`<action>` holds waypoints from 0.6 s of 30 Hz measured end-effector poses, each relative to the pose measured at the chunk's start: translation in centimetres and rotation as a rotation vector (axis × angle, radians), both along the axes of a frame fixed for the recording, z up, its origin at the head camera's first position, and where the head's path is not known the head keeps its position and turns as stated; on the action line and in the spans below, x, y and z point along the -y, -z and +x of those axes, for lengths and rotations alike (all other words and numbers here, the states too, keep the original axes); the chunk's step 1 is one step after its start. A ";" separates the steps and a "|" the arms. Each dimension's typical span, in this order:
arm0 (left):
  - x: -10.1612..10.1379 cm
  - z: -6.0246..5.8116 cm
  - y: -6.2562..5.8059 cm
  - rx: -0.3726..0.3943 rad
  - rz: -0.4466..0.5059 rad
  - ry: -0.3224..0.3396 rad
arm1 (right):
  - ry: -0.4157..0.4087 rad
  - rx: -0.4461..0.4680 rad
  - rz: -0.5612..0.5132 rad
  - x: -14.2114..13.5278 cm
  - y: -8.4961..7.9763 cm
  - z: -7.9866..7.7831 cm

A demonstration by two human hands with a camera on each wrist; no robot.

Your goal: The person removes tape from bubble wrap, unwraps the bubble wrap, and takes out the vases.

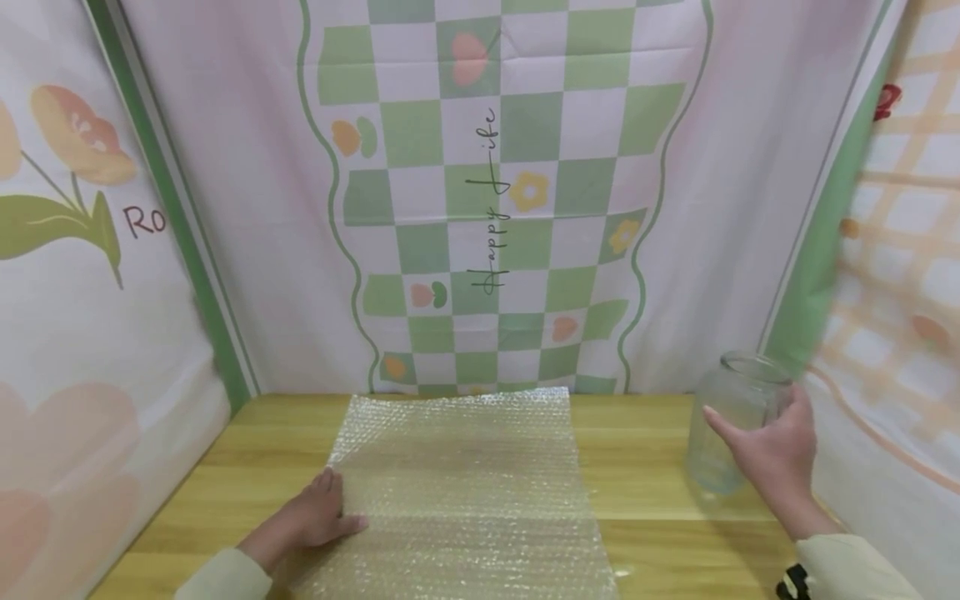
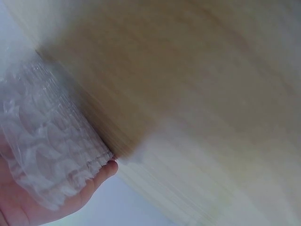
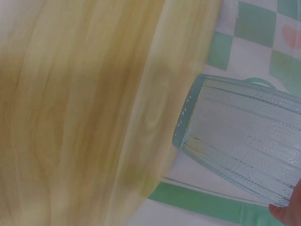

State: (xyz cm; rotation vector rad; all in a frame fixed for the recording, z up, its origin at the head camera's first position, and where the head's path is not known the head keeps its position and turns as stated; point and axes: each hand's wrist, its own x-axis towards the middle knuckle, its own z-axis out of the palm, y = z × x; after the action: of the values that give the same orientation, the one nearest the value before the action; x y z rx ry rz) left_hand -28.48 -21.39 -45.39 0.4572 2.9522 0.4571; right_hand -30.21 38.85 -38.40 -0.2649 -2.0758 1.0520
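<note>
A sheet of clear bubble wrap (image 1: 465,483) lies flat over the middle of the table. My left hand (image 1: 315,508) rests at its left edge, thumb on the sheet and the other fingers along the edge. In the left wrist view, the bubble wrap (image 2: 51,136) covers part of the hand (image 2: 89,193), one fingertip showing beside its border. At the right, my right hand (image 1: 780,450) grips a clear glass jar (image 1: 712,442) around its upper side. The jar is upright and lidless. The right wrist view shows its ribbed wall and thick base (image 3: 188,113), which seems just off the table.
The wood-grain table (image 1: 637,467) ends at a hanging cloth (image 1: 480,200) with green and white checks. More printed cloths hang on the left (image 1: 90,350) and right (image 1: 892,333), close to the table's sides.
</note>
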 end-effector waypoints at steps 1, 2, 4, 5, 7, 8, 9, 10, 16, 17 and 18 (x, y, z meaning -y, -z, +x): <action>0.0 0.0 0.0 0.001 -0.001 -0.001 | 0.000 -0.002 -0.001 -0.1 0.1 0.0; 0.0 0.0 0.0 0.001 0.001 0.000 | 0.000 0.000 -0.001 -0.3 0.3 -0.1; 0.0 0.0 0.0 -0.001 0.003 0.004 | 0.003 0.006 0.004 -0.5 0.5 -0.1; 0.0 0.0 0.0 -0.001 0.005 0.004 | 0.005 0.009 0.004 -0.5 0.6 -0.1; 0.0 0.0 0.0 0.002 0.009 0.001 | 0.012 0.015 0.005 -0.7 0.8 -0.1; 0.0 0.0 0.0 0.003 0.011 0.000 | 0.016 0.019 0.007 -0.7 0.9 -0.1; 0.0 0.0 0.0 0.005 0.012 -0.001 | 0.021 0.021 0.008 -0.8 1.0 -0.1; 0.1 0.0 0.1 0.006 0.012 -0.001 | 0.022 0.020 0.008 -0.8 1.0 0.0; 0.1 0.0 0.1 0.001 0.014 0.005 | 0.022 0.022 0.002 -0.8 1.5 0.0; 0.0 0.0 0.0 0.002 0.016 0.004 | 0.023 0.023 0.000 -0.8 1.5 0.0; 0.0 0.0 0.0 0.004 0.018 0.003 | 0.023 0.024 0.000 -0.8 1.6 0.0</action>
State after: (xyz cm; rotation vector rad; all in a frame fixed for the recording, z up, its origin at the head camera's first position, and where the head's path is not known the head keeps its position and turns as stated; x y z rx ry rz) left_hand -28.49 -21.40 -45.38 0.4625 2.9459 0.4834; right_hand -30.26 39.63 -39.99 -0.3019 -2.0891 1.0395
